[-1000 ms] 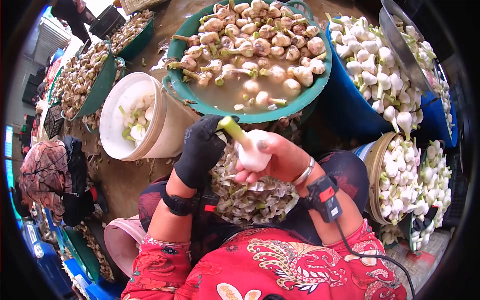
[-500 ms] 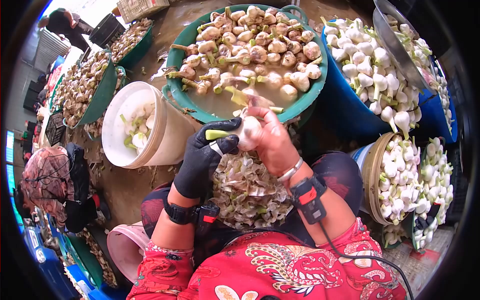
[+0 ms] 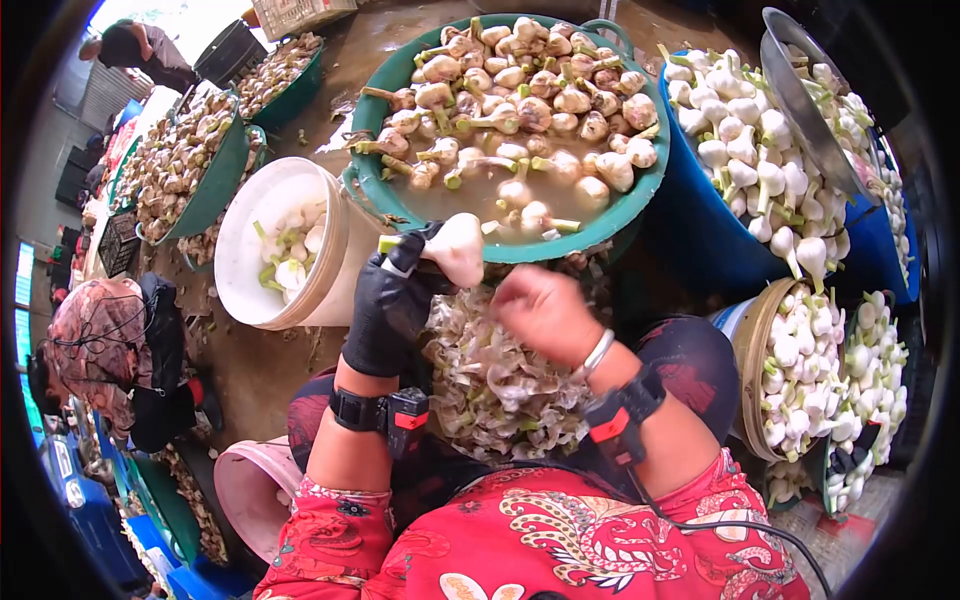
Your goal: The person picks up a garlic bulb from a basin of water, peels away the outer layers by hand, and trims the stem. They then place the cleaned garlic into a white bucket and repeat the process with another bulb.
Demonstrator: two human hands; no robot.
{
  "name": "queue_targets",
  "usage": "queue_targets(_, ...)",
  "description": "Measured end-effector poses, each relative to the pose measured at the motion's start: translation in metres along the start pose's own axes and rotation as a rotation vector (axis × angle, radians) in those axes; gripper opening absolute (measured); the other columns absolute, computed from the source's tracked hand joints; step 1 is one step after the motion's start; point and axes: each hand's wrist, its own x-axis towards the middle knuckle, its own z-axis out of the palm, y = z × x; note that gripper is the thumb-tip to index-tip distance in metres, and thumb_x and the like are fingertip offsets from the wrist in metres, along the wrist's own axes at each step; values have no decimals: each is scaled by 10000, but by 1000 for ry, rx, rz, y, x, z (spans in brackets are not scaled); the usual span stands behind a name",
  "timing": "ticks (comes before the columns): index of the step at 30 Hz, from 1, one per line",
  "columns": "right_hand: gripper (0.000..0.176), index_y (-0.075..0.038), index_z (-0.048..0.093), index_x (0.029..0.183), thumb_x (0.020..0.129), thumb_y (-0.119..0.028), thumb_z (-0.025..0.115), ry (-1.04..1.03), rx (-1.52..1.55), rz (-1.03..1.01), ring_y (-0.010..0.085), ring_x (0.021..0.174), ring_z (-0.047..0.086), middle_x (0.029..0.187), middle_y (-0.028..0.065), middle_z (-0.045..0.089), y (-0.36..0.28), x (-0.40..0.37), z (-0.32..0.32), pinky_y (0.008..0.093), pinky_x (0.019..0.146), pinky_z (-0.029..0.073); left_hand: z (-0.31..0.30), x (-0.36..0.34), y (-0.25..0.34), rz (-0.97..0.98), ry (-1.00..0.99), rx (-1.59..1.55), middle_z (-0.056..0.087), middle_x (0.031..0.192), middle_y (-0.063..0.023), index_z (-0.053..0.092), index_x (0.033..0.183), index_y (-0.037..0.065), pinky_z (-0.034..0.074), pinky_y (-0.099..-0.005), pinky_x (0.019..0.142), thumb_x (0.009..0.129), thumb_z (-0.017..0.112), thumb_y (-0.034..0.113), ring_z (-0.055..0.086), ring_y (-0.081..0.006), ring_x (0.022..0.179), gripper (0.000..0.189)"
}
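My left hand (image 3: pixel 390 305), in a black glove, grips a garlic bulb (image 3: pixel 460 250) by its cut green stem. The bulb looks white and smooth and points to the right, near the rim of a green tub (image 3: pixel 380 200). Below and to the right of the bulb is my bare right hand (image 3: pixel 548 318), apart from it, its curled fingers smeared by motion. A heap of papery garlic peel (image 3: pixel 500 375) lies in my lap under both hands. Unpeeled garlic bulbs (image 3: pixel 540 105) fill the tub's far part, with murky water at its near side.
A white bucket (image 3: pixel 330 250) holding some peeled garlic stands on the left. Blue tubs (image 3: pixel 690 215) and a bucket (image 3: pixel 755 350) full of white garlic line the right. A pink bucket (image 3: pixel 245 495) lies tipped at lower left. Two people (image 3: pixel 95 345) (image 3: pixel 145 48) are on the left.
My right hand has come off the bulb and dropped downward, no longer holding the strip of peel. My left hand has turned the bulb to point right. The view has shifted slightly.
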Motion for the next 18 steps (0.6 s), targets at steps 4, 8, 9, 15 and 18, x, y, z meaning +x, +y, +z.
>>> queue_targets(4, 298, -73, 628, 1052, 764, -1, 663, 145, 420, -27, 81, 758, 562, 854, 16, 590, -19, 9, -20, 225, 706, 493, 15, -12, 5, 38, -84, 379, 634, 1124, -104, 605, 1115, -15, 478, -280, 840, 844, 589, 64, 609, -164, 935, 283)
queue_targets(8, 379, -71, 610, 1134, 774, 36, 657, 68, 240, -76, 69, 839, 545, 918, -3, 531, -26, 8, -26, 205, 756, 484, 25, -12, 3, 51, -100, 638, 632, 1123, -110, 614, 1088, -23, 462, -298, 887, 801, 621, 16, 589, -166, 1002, 290)
queue_targets(9, 323, -65, 643, 1069, 762, 35, 657, 87, 189, -83, 59, 779, 539, 866, -15, 514, -27, 9, -26, 201, 723, 481, 25, -11, 2, 62, -111, 684, 635, 1119, -103, 617, 1075, -18, 461, -297, 888, 788, 630, -4, 586, -163, 1008, 287)
queue_targets(15, 220, -59, 657, 898, 698, 34, 650, 115, -177, -195, 64, 670, 532, 799, 3, 490, -19, 11, -29, 206, 622, 452, 28, -8, 1, 231, -225, 1001, 650, 1073, -86, 633, 1019, 4, 465, -302, 881, 751, 649, -58, 596, -172, 991, 276)
queue_targets(18, 201, -60, 640, 865, 690, 40, 642, 88, -241, -209, 76, 664, 530, 786, 10, 492, -20, 10, -29, 219, 613, 445, 33, -11, 2, 325, -261, 1127, 660, 1038, -90, 640, 1001, 8, 471, -307, 869, 745, 654, -56, 610, -192, 970, 265)
